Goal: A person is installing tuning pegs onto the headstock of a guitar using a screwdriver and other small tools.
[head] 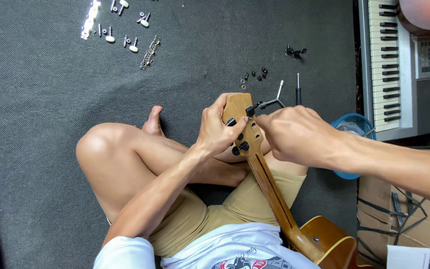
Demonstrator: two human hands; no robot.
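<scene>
dark grey carpet floor (36,164), electronic keyboard (381,65), cardboard box (404,219)

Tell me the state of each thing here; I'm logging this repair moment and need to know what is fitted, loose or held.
Left hand: gripping the headstock.
Right hand: pinching a black tuner.
Guitar headstock: back side up, black tuners partly fitted.
Old chrome tuners: removed, scattered on the mat.
Black screws and washers: loose on the mat.
Screwdriver: lying unused.

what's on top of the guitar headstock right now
Black tuning pegs sit on the headstock. The left hand grips its left edge, and the right hand holds a small wrench to a peg near the top. The hands cover part of the headstock's face.
</scene>
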